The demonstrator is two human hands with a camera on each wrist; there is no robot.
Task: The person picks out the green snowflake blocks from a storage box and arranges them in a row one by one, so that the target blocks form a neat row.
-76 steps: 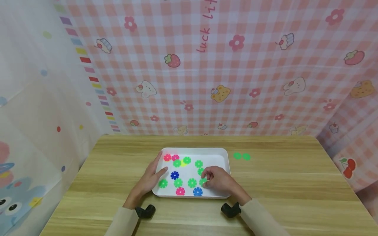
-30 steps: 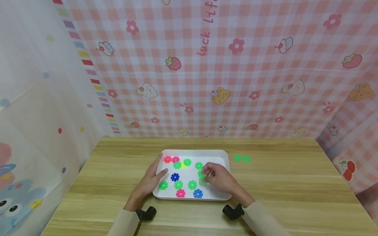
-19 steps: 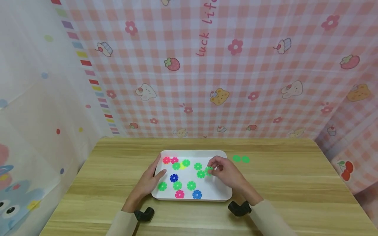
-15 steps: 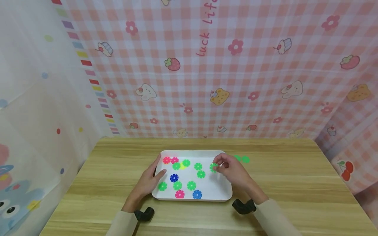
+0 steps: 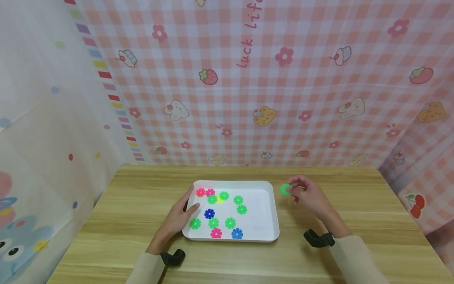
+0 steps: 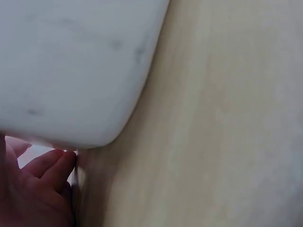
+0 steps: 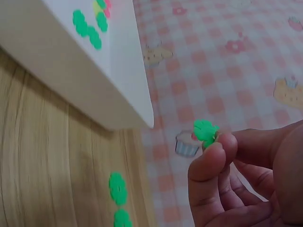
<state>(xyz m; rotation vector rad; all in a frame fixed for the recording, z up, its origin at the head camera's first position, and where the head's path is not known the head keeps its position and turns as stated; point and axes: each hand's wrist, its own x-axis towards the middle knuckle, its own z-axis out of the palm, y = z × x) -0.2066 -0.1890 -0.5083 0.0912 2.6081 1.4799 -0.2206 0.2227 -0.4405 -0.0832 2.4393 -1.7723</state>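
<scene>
My right hand (image 5: 308, 195) pinches a green notched plastic disc (image 7: 204, 131) between thumb and fingertips, held up to the right of the white tray (image 5: 260, 232). Two more green discs (image 7: 118, 188) lie on the wood in the right wrist view; in the head view the hand and held disc cover them. My left hand (image 5: 179, 215) grips the tray's left side, thumb over the rim and fingers along the outside. In the tray lie several green discs (image 5: 230, 223), pink ones (image 5: 216, 233), a dark blue disc (image 5: 209, 213), a lighter blue disc (image 5: 237, 234) and a partly covered yellow one (image 5: 220, 199).
The wooden table (image 5: 227, 262) reaches back to a pink checked cloth (image 5: 227, 90) hanging behind it. A pale dotted cloth (image 5: 42, 130) hangs at the left. Black wrist devices (image 5: 173, 258) sit on both wrists, below beige sleeves.
My right hand has picked a green disc from the tray's right part and carried it right, over the rim, to above the table. The left hand has stayed on the tray.
</scene>
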